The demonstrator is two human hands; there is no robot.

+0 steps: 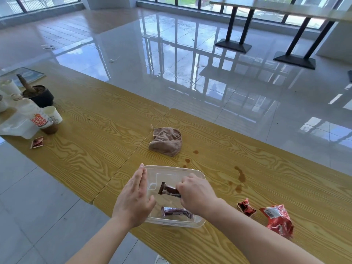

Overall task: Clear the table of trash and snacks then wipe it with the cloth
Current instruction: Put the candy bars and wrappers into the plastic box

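Table [91,130] near edge: container [171,167] | left hand [135,199] flat against rim | right hand [196,193] pinching snack [168,189]

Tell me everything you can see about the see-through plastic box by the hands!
The clear plastic container is a shallow, lidless rectangular tub with rounded corners, upright on the wooden table near its front edge. The left hand rests flat against its left side. The right hand holds a dark snack packet over it, and a purple snack packet lies on its bottom.
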